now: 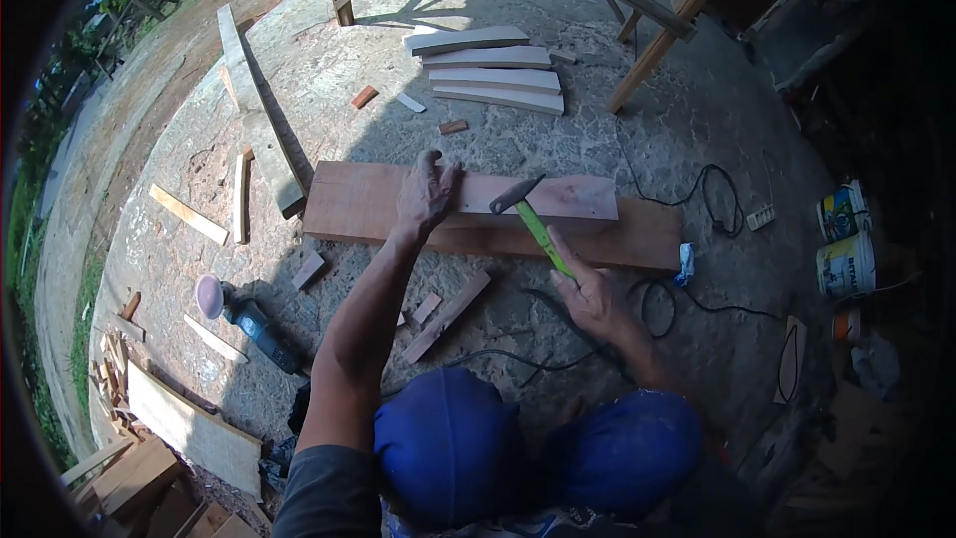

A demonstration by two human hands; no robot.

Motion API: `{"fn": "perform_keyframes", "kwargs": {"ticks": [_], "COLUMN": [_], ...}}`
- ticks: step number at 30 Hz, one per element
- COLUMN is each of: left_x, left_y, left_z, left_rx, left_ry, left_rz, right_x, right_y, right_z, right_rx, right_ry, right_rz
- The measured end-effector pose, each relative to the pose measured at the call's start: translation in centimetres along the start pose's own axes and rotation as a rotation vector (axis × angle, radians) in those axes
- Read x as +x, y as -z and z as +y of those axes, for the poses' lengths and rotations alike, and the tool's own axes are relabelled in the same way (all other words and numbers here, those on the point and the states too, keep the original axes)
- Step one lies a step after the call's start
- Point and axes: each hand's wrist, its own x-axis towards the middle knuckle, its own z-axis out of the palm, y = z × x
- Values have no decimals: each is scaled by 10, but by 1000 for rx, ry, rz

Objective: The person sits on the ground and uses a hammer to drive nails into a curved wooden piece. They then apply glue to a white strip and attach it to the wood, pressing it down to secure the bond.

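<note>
Green-handled hammer with a dark metal head [538, 229] was in the right hand [591, 294], fingers wrapped round the lower handle. Its head was over a pale flat wooden piece [573, 191]; couldn't tell if touching. Pale piece lay on a long, thick reddish-brown wooden plank [637, 237], itself down on the cracked concrete floor [319, 90]. Left hand [428, 194] was at the pale piece's left end, fingers partly bent; couldn't tell whether it gripped or just pressed. Handling, my read: hammer was head-heavy and stiff, best held low on the handle. Pale piece looked light, rigid, liable to split near an end or skid; best taken by its long edges, clear of the hammer head. Plank looked heavy and stable; two-handed lift, one hand per end. Nearby: four pale wooden boards [493, 80] beyond the plank, a teal power tool with a pale round disc [261, 332] left of the left forearm.
</note>
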Motion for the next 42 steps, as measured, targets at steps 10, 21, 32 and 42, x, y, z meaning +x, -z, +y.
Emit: {"fn": "perform_keyframes", "kwargs": {"ticks": [10, 21, 32, 42], "left_x": [-2, 24, 33, -48], "left_y": [-3, -7, -96, -102], "left_z": [88, 55, 92, 117], "left_rx": [708, 474, 394, 811], "left_ry": [-650, -635, -455, -707], "left_rz": [-586, -772, -956, -437], "right_x": [-146, -168, -176, -119], "right_y": [-113, -151, -160, 10], "right_z": [96, 105, 118, 73], "right_rx": [315, 288, 378, 53], "right_ry": [-262, -375, -395, -169], "right_rz": [-73, -132, -87, 430]}}
